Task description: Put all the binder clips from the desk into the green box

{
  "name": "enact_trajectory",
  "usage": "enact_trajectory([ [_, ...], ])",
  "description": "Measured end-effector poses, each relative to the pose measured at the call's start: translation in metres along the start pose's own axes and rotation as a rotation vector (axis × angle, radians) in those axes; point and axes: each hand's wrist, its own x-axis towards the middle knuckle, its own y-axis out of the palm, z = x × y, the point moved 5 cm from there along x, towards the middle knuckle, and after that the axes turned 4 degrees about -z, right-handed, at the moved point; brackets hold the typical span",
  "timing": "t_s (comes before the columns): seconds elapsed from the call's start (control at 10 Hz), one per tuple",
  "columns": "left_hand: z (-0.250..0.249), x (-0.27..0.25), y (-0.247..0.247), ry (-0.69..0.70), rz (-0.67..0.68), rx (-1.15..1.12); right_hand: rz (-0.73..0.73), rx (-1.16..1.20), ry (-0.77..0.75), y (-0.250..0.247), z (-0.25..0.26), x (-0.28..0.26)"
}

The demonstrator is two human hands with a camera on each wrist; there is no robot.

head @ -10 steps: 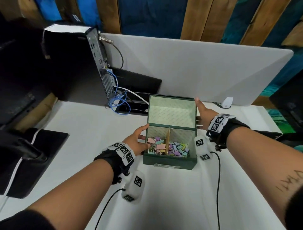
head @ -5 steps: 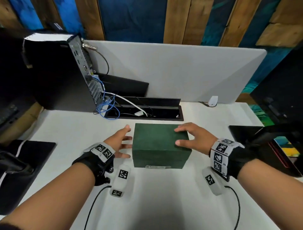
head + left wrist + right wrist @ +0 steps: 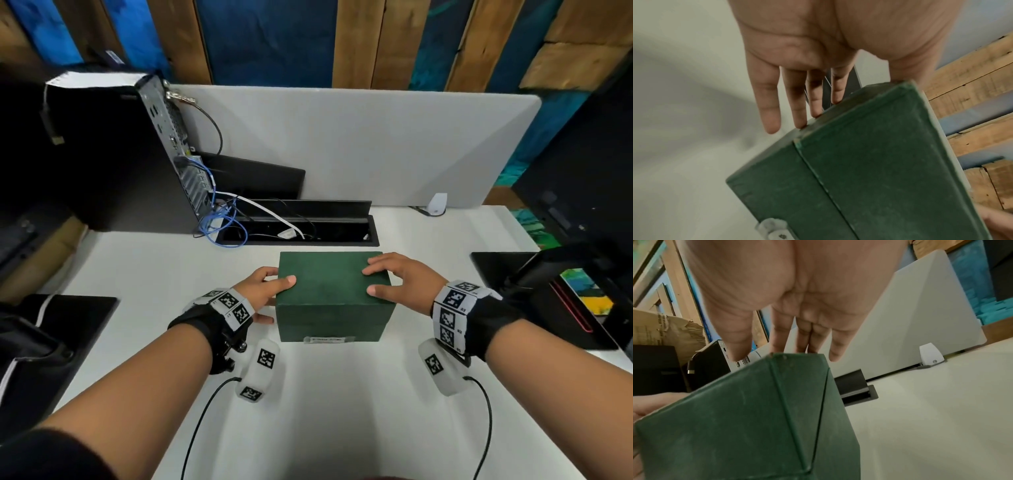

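Note:
The green box [image 3: 330, 284] stands in the middle of the white desk [image 3: 342, 411] with its lid down, so its contents are hidden. No binder clips show on the desk. My left hand [image 3: 263, 291] lies against the box's left side, thumb on the lid. In the left wrist view its straight fingers [image 3: 795, 113] touch the edge of the box [image 3: 869, 162]. My right hand [image 3: 400, 281] rests flat on the lid's right part. In the right wrist view its fingers [image 3: 797, 337] reach over the top edge of the box [image 3: 735, 418].
A black computer tower [image 3: 102, 154] with blue cables [image 3: 219, 222] stands at the back left beside an open cable slot [image 3: 301, 233]. A grey divider [image 3: 359, 144] closes off the back, with a small white device [image 3: 437, 204] at its foot. Black pads lie at right [image 3: 548, 308] and left [image 3: 51, 342].
A second ago the lid stood open, showing coloured clips inside. The lid has since come down, and both hands now rest on the shut box, the left thumb newly on top.

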Motion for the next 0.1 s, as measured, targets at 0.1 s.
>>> enact_trajectory([
  [0.1,0.0041,0.0001,-0.0034,0.043,-0.05,0.054,-0.061,-0.016,0.0,-0.0175,0.0017,0.0014],
])
